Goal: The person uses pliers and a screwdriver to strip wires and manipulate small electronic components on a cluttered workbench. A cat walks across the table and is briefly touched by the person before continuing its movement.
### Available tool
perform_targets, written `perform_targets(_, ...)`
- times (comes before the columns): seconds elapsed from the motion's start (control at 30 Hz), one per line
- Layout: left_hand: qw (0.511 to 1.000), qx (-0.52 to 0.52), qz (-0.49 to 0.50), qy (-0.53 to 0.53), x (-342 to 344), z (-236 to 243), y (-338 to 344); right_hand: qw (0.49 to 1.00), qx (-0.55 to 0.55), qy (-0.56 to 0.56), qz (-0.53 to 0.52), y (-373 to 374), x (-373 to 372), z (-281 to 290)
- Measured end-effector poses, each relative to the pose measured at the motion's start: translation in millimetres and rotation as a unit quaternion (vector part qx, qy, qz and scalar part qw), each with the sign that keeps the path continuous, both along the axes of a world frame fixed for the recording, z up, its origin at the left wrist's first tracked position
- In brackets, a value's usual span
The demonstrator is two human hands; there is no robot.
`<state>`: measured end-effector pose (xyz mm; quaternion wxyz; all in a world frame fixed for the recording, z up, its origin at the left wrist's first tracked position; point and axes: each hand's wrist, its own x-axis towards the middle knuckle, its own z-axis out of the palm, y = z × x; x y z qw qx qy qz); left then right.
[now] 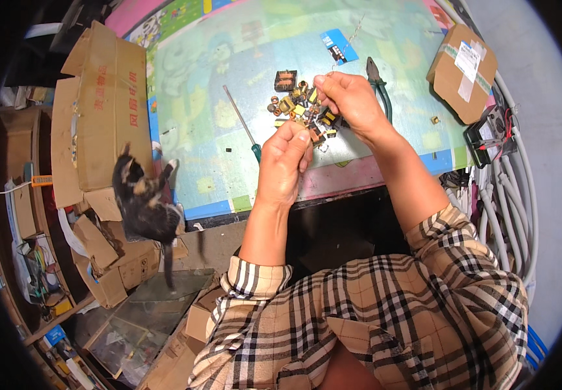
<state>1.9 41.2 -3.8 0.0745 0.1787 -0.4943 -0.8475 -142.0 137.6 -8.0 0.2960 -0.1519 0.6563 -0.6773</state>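
Note:
Over a pile of small transformers and copper-wound coils [287,104], both my hands are closed in a pinch. My right hand [352,104] is at the pile's right side, and a thin wire [334,65] shows just above its fingers. My left hand [282,159] sits lower, at the near edge of the pile, thumb against fingers; what it pinches is too small to make out. A larger black transformer [285,80] lies at the pile's far left. Pliers with dark green handles [378,84] rest right of my right hand. A screwdriver [240,118] lies left of the pile.
A blue card [339,47] lies beyond the pile. A cat [147,198] reaches a paw onto the table's left edge, beside a large cardboard box [108,110]. On the right are a small taped carton [466,75], a black device with leads [489,135] and grey pipes [511,208].

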Motion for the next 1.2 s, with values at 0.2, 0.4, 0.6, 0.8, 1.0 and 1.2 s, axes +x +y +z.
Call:
perform_targets(0.2,0.985,-0.174,-0.003,-0.018,-1.4,1.8,7.5,0.998,0.061,-0.013,-0.029,7.7,-13.3,-1.7)
perform_targets(0.4,0.955,-0.293,-0.018,-0.044,-2.9,-5.7,13.0,0.992,0.116,0.025,-0.048,14.9,-24.0,-6.5)
perform_targets(0.6,1.0,0.004,-0.013,-0.027,-4.1,-12.7,11.1,0.998,-0.001,-0.055,0.005,15.7,-27.5,-7.0)
perform_targets(0.8,0.958,0.279,-0.04,0.055,-5.5,-12.7,-1.7,0.977,-0.119,-0.126,0.121,6.9,-8.0,-2.6)
perform_targets(1.0,0.989,0.15,-0.004,-0.018,-6.0,2.2,-1.3,0.992,-0.06,-0.021,0.112,5.6,-5.1,-2.1)
perform_targets(1.2,0.995,-0.029,0.035,-0.09,-6.3,-0.4,-2.5,0.994,0.01,0.076,0.078,2.1,2.0,1.1)
